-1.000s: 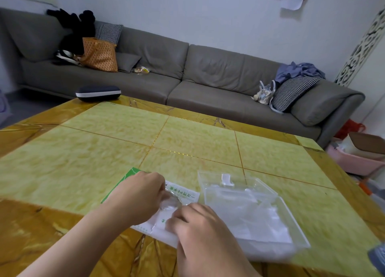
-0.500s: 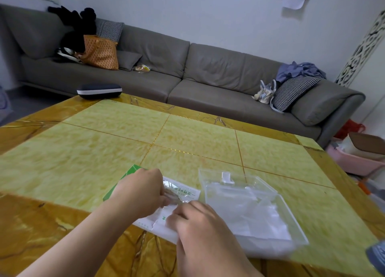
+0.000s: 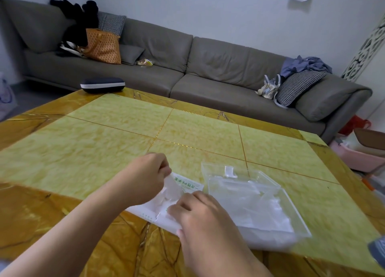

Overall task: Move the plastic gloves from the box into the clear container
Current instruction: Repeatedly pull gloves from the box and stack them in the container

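A flat white glove box (image 3: 188, 185) with green print lies on the table's near side. My left hand (image 3: 145, 178) pinches a thin clear plastic glove (image 3: 171, 191) that rises out of the box's opening. My right hand (image 3: 200, 216) rests on the box's near end, fingers curled at the torn opening, holding it down. Just right of the box stands the clear container (image 3: 300, 220), with several clear gloves (image 3: 254, 206) piled inside.
The yellow and amber tiled table (image 3: 187, 135) stretches ahead. A dark case (image 3: 102, 84) sits at its far left corner. A grey sofa (image 3: 208, 68) with bags and cushions runs behind. Pink tubs (image 3: 358, 156) stand right of the table.
My left hand has lifted up and back a little, drawing a clear glove out of the box. My right hand has stayed on the box's near end.
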Demonstrator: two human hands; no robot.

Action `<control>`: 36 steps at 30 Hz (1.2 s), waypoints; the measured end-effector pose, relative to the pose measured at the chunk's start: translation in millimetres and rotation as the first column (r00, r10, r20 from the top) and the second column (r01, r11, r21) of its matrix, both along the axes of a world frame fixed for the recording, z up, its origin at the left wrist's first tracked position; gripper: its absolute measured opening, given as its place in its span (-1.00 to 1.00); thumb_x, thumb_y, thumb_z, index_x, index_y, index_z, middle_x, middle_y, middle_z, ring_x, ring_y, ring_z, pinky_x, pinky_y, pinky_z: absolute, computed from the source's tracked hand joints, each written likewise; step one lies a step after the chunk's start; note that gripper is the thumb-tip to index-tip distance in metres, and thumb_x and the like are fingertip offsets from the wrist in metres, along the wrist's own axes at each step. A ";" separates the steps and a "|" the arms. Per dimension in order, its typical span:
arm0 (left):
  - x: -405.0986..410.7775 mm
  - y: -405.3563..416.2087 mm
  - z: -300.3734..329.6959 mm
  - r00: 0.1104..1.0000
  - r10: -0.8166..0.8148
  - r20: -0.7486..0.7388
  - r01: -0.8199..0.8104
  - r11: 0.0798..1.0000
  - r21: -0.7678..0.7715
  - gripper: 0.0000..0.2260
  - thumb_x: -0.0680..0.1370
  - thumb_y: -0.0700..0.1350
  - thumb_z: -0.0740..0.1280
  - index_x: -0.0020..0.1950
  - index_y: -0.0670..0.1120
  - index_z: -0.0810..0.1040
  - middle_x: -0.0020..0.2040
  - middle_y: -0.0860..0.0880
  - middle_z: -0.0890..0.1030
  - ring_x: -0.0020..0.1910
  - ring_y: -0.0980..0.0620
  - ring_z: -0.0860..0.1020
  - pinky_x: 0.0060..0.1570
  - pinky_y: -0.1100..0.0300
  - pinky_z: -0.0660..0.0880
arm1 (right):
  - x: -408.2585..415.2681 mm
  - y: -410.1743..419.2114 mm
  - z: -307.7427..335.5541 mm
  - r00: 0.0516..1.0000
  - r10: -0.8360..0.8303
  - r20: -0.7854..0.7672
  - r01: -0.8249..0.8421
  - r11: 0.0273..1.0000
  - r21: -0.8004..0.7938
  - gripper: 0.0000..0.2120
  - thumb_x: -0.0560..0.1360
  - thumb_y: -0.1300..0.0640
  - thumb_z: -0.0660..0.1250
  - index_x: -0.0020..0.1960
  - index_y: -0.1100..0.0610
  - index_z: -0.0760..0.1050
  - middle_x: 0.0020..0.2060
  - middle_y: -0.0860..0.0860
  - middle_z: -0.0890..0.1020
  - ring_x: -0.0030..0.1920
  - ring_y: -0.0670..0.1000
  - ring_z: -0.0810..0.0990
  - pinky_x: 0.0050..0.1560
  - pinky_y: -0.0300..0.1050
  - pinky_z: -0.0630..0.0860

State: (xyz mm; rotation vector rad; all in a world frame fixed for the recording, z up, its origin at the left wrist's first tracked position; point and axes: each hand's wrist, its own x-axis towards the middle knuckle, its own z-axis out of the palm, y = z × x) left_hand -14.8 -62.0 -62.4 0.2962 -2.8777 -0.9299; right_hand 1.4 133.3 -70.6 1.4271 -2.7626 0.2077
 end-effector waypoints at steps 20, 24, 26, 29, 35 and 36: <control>11.8 -9.3 6.4 0.982 0.053 -0.184 -0.061 0.997 -0.041 -0.74 0.62 -0.19 0.30 -0.09 0.12 0.70 -0.23 0.17 0.67 -0.41 0.17 0.56 -0.36 0.11 0.58 | 1.9 -3.7 -1.6 0.996 -0.066 -0.055 0.067 0.997 0.025 -0.65 0.51 0.23 0.43 0.26 0.00 0.53 0.20 0.01 0.54 0.25 0.11 0.49 0.20 -0.01 0.55; 14.7 -4.8 17.5 0.952 0.070 -0.299 -0.061 0.997 0.038 -0.70 0.60 -0.24 0.27 -0.10 0.09 0.71 -0.31 0.09 0.67 -0.53 0.13 0.45 -0.56 0.29 0.31 | 1.3 -2.4 -1.3 0.998 -0.050 -0.035 0.051 0.998 0.021 -0.60 0.55 0.25 0.37 0.35 0.01 0.47 0.28 0.00 0.51 0.26 0.12 0.49 0.21 0.01 0.54; 16.9 -3.6 22.8 0.929 0.107 -0.354 -0.067 0.990 0.124 -0.68 0.58 -0.26 0.26 -0.11 0.11 0.71 -0.29 0.06 0.70 -0.55 0.05 0.44 -0.55 0.21 0.35 | 1.7 -2.2 -1.3 0.999 -0.040 -0.022 0.040 0.999 0.021 -0.57 0.57 0.25 0.34 0.40 0.02 0.44 0.32 0.01 0.49 0.30 0.12 0.46 0.26 0.02 0.50; 22.0 1.4 32.1 0.886 0.173 -0.429 -0.070 0.967 0.245 -0.67 0.58 -0.28 0.26 -0.09 0.12 0.70 -0.23 0.11 0.71 -0.44 -0.03 0.55 -0.43 0.07 0.51 | 0.9 -1.6 -2.6 1.000 -0.026 -0.007 0.026 1.000 0.014 -0.54 0.57 0.25 0.32 0.44 0.03 0.40 0.33 0.02 0.48 0.32 0.12 0.43 0.32 -0.02 0.44; 25.5 7.5 55.1 0.811 0.412 -0.416 0.026 0.684 0.729 -0.84 0.68 -0.20 0.30 0.03 -0.18 0.68 -0.14 -0.10 0.75 -0.14 -0.10 0.74 -0.08 -0.06 0.70 | -0.5 -2.6 -1.7 0.998 -0.034 0.048 0.034 0.999 0.012 -0.54 0.58 0.22 0.29 0.46 0.04 0.40 0.33 0.02 0.46 0.37 0.11 0.38 0.36 -0.03 0.40; 25.8 8.3 56.3 0.828 0.422 -0.371 0.043 0.610 0.791 -0.82 0.69 -0.17 0.30 0.05 -0.21 0.67 -0.11 -0.13 0.75 -0.11 -0.13 0.74 -0.06 -0.07 0.69 | 0.3 -2.1 0.0 0.997 -0.038 0.064 0.039 0.999 -0.002 -0.57 0.60 0.19 0.28 0.45 0.03 0.41 0.36 0.00 0.44 0.39 0.09 0.35 0.37 -0.04 0.38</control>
